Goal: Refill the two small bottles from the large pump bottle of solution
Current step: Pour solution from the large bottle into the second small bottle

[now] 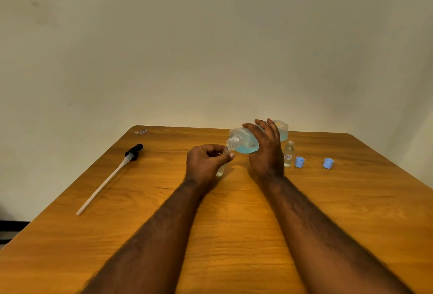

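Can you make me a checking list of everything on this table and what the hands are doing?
Surface: wooden table, no spills seen.
Job's things: large bottle of blue liquid, tipped, pump off; one small bottle under its mouth; second small bottle standing open; two blue caps loose.
Clutter: pump head with tube lying left; small unclear item at far edge.
Grippers: left hand holds a small bottle; right hand holds large bottle.
Cables: nothing seen.
Surroundings: plain wall.
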